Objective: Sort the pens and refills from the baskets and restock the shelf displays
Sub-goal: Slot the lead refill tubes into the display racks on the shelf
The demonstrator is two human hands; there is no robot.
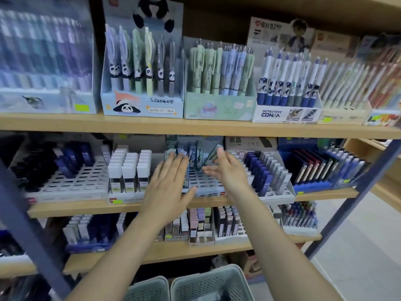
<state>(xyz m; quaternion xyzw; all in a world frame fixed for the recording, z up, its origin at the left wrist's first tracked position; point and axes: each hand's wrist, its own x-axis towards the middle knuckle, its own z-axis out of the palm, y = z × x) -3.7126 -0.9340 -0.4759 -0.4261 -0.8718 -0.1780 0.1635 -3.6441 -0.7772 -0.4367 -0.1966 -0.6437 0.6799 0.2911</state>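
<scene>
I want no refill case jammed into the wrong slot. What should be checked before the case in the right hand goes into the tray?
1. Case gripped: the right hand pinches a patterned refill case by its top. Ok.
2. Case angle: it leans left, not upright over a slot. Not ok.
3. Free slots: the grid tray shows empty openings in its front rows. Ok.
4. Matching stock: similar patterned cases stand in the back rows. Ok, though blurred.
5. Left hand: it lies flat with straight fingers over the tray's left side, possibly covering slots. Cannot tell.
6. Baskets below: contents hidden. Cannot tell.
</scene>
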